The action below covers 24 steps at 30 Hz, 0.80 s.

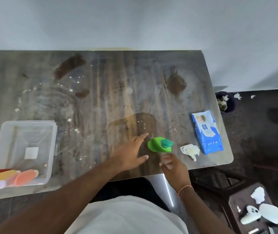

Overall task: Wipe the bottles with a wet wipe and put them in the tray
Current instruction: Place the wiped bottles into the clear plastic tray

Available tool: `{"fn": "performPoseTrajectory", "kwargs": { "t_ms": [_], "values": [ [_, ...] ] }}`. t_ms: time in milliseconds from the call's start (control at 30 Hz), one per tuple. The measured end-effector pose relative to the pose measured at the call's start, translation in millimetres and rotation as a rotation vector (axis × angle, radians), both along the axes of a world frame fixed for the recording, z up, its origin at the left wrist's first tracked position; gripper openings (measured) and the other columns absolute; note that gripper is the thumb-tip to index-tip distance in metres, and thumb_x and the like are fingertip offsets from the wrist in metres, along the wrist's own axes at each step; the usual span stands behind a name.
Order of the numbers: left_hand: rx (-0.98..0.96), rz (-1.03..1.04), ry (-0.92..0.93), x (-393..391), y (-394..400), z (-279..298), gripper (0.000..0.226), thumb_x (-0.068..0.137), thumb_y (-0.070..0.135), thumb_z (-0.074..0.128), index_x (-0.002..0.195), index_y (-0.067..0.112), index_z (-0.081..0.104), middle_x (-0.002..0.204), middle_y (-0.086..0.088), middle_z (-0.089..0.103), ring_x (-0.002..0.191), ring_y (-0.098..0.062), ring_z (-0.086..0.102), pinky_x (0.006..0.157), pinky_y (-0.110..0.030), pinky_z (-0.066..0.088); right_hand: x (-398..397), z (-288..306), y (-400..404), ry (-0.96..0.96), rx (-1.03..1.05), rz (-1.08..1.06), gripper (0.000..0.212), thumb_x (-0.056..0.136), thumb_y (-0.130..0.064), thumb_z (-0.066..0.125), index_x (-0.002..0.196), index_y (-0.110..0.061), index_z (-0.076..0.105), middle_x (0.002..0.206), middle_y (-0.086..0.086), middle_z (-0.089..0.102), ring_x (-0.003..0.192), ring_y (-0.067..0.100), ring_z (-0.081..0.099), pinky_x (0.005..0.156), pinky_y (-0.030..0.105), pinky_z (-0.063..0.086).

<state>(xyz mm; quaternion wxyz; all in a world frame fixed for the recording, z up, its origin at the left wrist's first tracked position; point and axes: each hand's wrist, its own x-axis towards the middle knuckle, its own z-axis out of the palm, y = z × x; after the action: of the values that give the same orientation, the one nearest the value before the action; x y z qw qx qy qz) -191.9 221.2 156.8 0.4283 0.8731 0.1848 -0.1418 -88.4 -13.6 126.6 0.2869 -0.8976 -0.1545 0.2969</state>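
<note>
Left hand (131,152) spread flat beside the green bottle (158,146); right hand (173,168) seemingly pinches a wipe (167,160) near the counter's (101,98) front edge.

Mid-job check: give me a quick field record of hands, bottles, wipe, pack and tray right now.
left hand: open, fingers spread over the table, beside the green bottle
right hand: near the bottle; grip unclear
green bottle: on the table, outside the tray
tray: clear, at the left edge; bottles at its near end
used wipe: crumpled, beside the pack
wipe pack: blue, right side
</note>
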Motion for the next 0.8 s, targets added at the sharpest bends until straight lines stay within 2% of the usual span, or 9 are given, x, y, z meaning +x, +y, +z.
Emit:
{"fn": "performPoseTrajectory", "kwargs": {
  "t_ms": [67, 133, 200, 267, 367, 500, 633, 733, 800],
  "values": [
    [0.059, -0.025, 0.023, 22.4, -7.8, -1.2, 0.096, 0.087, 0.056, 0.068, 0.162, 0.046, 0.008, 0.147, 0.001, 0.05, 0.123, -0.026, 0.063, 0.099, -0.051, 0.056, 15.2, 0.3, 0.6, 0.013, -0.004, -0.002, 0.039, 0.085, -0.033, 0.086, 0.115, -0.037, 0.06, 0.093, -0.018, 0.073, 0.085, 0.001, 0.07, 0.085, 0.036, 0.06],
    [0.076, -0.042, 0.053, 37.5, -11.9, -2.2, 0.1, 0.086, 0.054, 0.072, 0.162, 0.046, 0.007, 0.136, 0.001, 0.057, 0.12, -0.026, 0.064, 0.096, -0.05, 0.057, 27.4, 1.4, 2.0, 0.02, -0.008, 0.042, 0.053, 0.08, -0.044, 0.088, 0.123, -0.042, 0.058, 0.091, -0.021, 0.071, 0.082, 0.002, 0.071, 0.079, 0.029, 0.058],
    [0.095, -0.058, 0.074, 47.9, -13.4, -1.0, 0.097, 0.084, 0.053, 0.075, 0.162, 0.043, 0.018, 0.127, 0.003, 0.065, 0.117, -0.022, 0.065, 0.095, -0.046, 0.057, 37.3, 0.8, 3.4, 0.012, 0.011, 0.105, 0.058, 0.077, -0.054, 0.087, 0.127, -0.045, 0.058, 0.093, -0.024, 0.07, 0.082, 0.001, 0.07, 0.075, 0.022, 0.054],
    [0.132, -0.058, 0.066, 52.9, -12.8, -2.7, 0.079, 0.083, 0.057, 0.073, 0.153, 0.042, 0.039, 0.126, 0.007, 0.067, 0.119, -0.019, 0.065, 0.097, -0.044, 0.057, 44.1, 2.5, 7.1, -0.008, 0.024, 0.157, 0.055, 0.081, -0.059, 0.083, 0.129, -0.042, 0.062, 0.101, -0.024, 0.071, 0.087, 0.0, 0.067, 0.076, 0.02, 0.05],
    [0.143, -0.034, 0.059, 53.5, -8.2, -2.0, 0.058, 0.082, 0.065, 0.062, 0.135, 0.042, 0.056, 0.12, 0.012, 0.071, 0.113, -0.016, 0.067, 0.092, -0.042, 0.058, 52.2, 7.4, 16.1, -0.122, 0.049, 0.27, 0.046, 0.091, -0.053, 0.076, 0.132, -0.036, 0.067, 0.112, -0.02, 0.068, 0.092, 0.002, 0.061, 0.08, 0.024, 0.049],
    [0.144, 0.012, 0.037, 40.5, 0.8, 4.6, 0.049, 0.089, 0.062, 0.06, 0.133, 0.04, 0.062, 0.116, 0.009, 0.076, 0.105, -0.018, 0.071, 0.086, -0.039, 0.06, 58.9, 11.2, 32.9, -0.204, 0.084, 0.412, 0.021, 0.096, -0.033, 0.076, 0.116, -0.028, 0.072, 0.102, -0.02, 0.059, 0.085, 0.009, 0.063, 0.071, 0.029, 0.05],
    [0.178, 0.128, 0.01, 9.8, 12.3, 12.6, 0.043, 0.097, 0.057, 0.059, 0.134, 0.035, 0.063, 0.119, 0.003, 0.076, 0.107, -0.025, 0.071, 0.087, -0.039, 0.058, 63.0, 20.2, 66.0, -0.24, 0.134, 0.564, 0.03, 0.097, -0.03, 0.076, 0.126, -0.03, 0.07, 0.111, -0.012, 0.067, 0.092, 0.011, 0.067, 0.074, 0.024, 0.05],
    [0.211, 0.229, 0.048, -20.7, 22.9, 18.8, 0.041, 0.101, 0.056, 0.057, 0.133, 0.031, 0.063, 0.118, -0.006, 0.074, 0.106, -0.032, 0.069, 0.084, -0.041, 0.056, 55.7, 31.9, 101.3, -0.219, 0.184, 0.667, 0.044, 0.098, -0.03, 0.075, 0.14, -0.035, 0.064, 0.119, -0.017, 0.067, 0.094, 0.001, 0.065, 0.078, 0.015, 0.044],
    [0.239, 0.316, 0.056, -42.5, 30.5, 23.7, 0.04, 0.1, 0.056, 0.056, 0.131, 0.031, 0.063, 0.115, -0.004, 0.074, 0.104, -0.032, 0.069, 0.08, -0.04, 0.053, 45.7, 37.9, 126.9, -0.163, 0.234, 0.709, 0.047, 0.099, -0.035, 0.07, 0.144, -0.043, 0.059, 0.123, -0.019, 0.066, 0.093, -0.001, 0.067, 0.077, 0.014, 0.049]
  ]
}}
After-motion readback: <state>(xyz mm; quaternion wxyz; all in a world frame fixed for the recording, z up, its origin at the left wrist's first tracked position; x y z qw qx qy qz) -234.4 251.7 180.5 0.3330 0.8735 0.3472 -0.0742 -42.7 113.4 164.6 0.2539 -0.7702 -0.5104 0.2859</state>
